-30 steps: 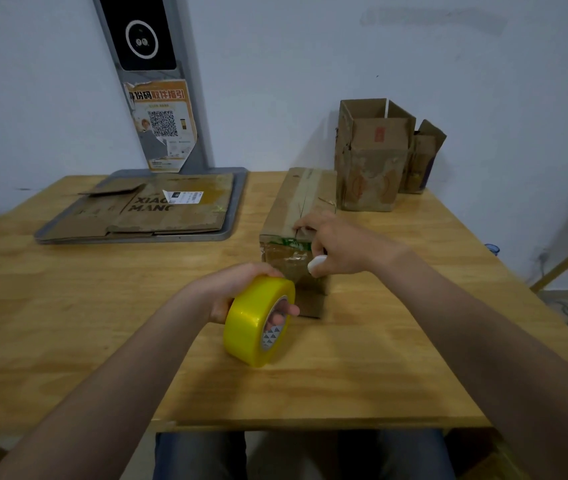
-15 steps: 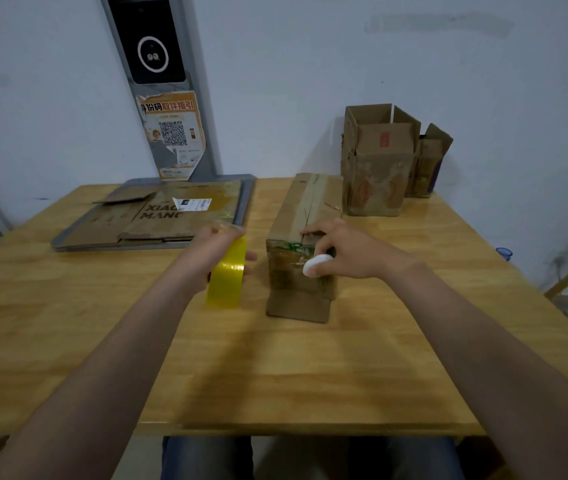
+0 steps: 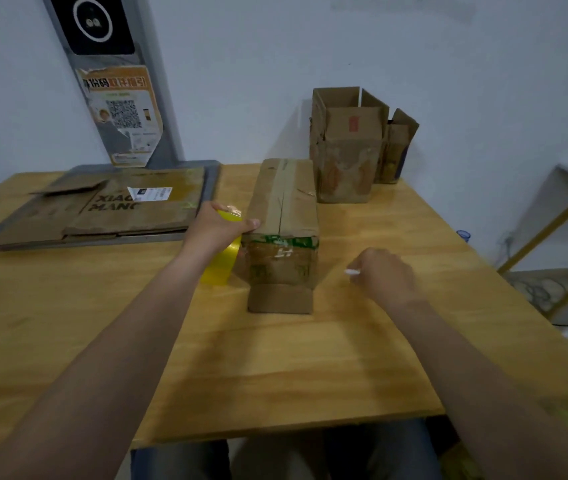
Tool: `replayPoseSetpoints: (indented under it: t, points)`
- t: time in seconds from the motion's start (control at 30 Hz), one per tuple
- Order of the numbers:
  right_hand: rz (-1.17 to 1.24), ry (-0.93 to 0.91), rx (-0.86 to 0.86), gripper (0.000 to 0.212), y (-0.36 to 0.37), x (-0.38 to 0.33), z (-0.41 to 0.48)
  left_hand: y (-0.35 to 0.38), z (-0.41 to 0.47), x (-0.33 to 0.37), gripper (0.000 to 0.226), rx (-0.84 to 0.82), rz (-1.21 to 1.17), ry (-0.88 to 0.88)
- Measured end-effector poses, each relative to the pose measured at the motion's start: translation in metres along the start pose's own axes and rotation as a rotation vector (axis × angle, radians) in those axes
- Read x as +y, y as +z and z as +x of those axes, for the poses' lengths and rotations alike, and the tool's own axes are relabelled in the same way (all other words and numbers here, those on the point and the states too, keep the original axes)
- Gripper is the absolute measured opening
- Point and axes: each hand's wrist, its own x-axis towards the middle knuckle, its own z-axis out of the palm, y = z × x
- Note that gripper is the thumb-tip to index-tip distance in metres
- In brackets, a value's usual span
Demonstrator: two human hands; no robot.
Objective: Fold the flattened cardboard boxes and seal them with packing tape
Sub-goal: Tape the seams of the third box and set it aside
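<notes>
Now the left hand (image 3: 215,226) grips the yellow tape roll (image 3: 222,265) against the near left corner of the cardboard box (image 3: 282,209), thumb on its top edge, closer than a moment ago. The right hand (image 3: 384,277) has come off that end and sits over the tabletop (image 3: 275,358) beside it, fingers curled round a small white object (image 3: 351,271). The box lies lengthwise mid-tabletop. Behind stand two open boxes (image 3: 348,150), their insides hidden. Flattened cardboard (image 3: 119,206) lies on a grey tray (image 3: 211,178).

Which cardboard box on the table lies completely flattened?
The lettered box on the grey tray, far left. The long box and two upright boxes behind it are folded up.
</notes>
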Motion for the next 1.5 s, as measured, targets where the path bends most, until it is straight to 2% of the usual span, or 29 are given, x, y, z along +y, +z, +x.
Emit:
replayPoseSetpoints:
  t: [0.1, 0.17, 0.23, 0.3, 0.33, 0.4, 0.5, 0.57, 0.63, 0.73, 0.83, 1.0, 1.07, 1.13, 1.2, 1.23, 1.3, 1.37, 1.43, 1.5]
  points:
    - [-0.055, -0.027, -0.114, 0.017, 0.004, -0.004, -0.003, 0.0, 0.002, -0.001, 0.075, -0.009, -0.012, -0.002]
    - [-0.022, -0.012, -0.139, 0.028, -0.006, -0.008, 0.002, 0.0, 0.002, -0.004, 0.073, -0.018, -0.02, -0.011]
    - [0.053, -0.061, 0.003, 0.035, -0.023, -0.018, 0.007, 0.0, 0.003, -0.005, 0.075, -0.032, -0.035, -0.019]
    - [0.209, -0.261, 0.243, 0.031, -0.038, -0.036, 0.013, -0.001, 0.003, -0.005, 0.075, -0.037, -0.038, -0.017]
    - [0.309, -0.383, 0.297, 0.032, -0.043, -0.049, 0.014, -0.001, 0.003, -0.006, 0.075, -0.035, -0.034, -0.014]
    - [0.399, -0.546, 0.236, 0.043, -0.042, -0.074, 0.018, -0.001, 0.002, -0.005, 0.074, -0.029, -0.032, -0.018]
    - [0.206, -0.572, 0.162, 0.061, -0.023, -0.095, 0.03, 0.0, 0.003, -0.005, 0.073, -0.018, -0.012, -0.017]
    - [0.099, -0.617, 0.244, 0.062, -0.009, -0.096, 0.036, 0.0, 0.004, -0.006, 0.073, -0.014, -0.016, -0.018]
    - [0.124, -0.67, 0.347, 0.064, -0.001, -0.091, 0.037, 0.001, 0.006, -0.006, 0.075, -0.019, -0.015, -0.018]
    - [0.07, -0.712, 0.437, 0.079, 0.007, -0.087, 0.037, 0.002, 0.005, -0.005, 0.085, -0.017, -0.008, -0.016]
    - [-0.042, -0.725, 0.385, 0.095, 0.002, -0.085, 0.039, 0.002, 0.001, -0.005, 0.09, 0.002, -0.02, -0.006]
    - [-0.115, -0.698, 0.243, 0.102, -0.008, -0.082, 0.037, 0.0, -0.017, -0.007, 0.068, 0.109, 0.077, 0.068]
    - [-0.024, -0.678, 0.218, 0.093, -0.016, -0.082, 0.033, -0.007, -0.027, -0.009, 0.06, 0.123, 0.031, 0.061]
    - [0.12, -0.673, 0.272, 0.078, -0.025, -0.085, 0.022, -0.018, -0.04, -0.008, 0.049, 0.084, -0.096, 0.028]
    - [0.337, -0.676, 0.31, 0.064, -0.031, -0.096, 0.003, -0.029, -0.058, -0.004, 0.035, 0.065, -0.175, 0.032]
    - [0.493, -0.654, 0.276, 0.058, -0.035, -0.105, -0.01, -0.033, -0.067, -0.002, 0.029, 0.066, -0.195, 0.053]
    - [0.745, -0.554, 0.102, 0.048, -0.041, -0.124, -0.035, -0.037, -0.085, 0.005, 0.025, 0.111, -0.219, 0.135]
    - [0.889, -0.511, -0.099, 0.038, -0.044, -0.139, -0.054, -0.036, -0.103, 0.013, 0.021, 0.168, -0.25, 0.226]
    - [1.125, -0.472, -0.229, 0.025, -0.049, -0.145, -0.068, -0.034, -0.119, 0.022, 0.019, 0.123, -0.328, 0.253]
    - [1.316, -0.403, -0.289, 0.033, -0.057, -0.144, -0.078, -0.03, -0.133, 0.03, 0.021, 0.062, -0.346, 0.265]
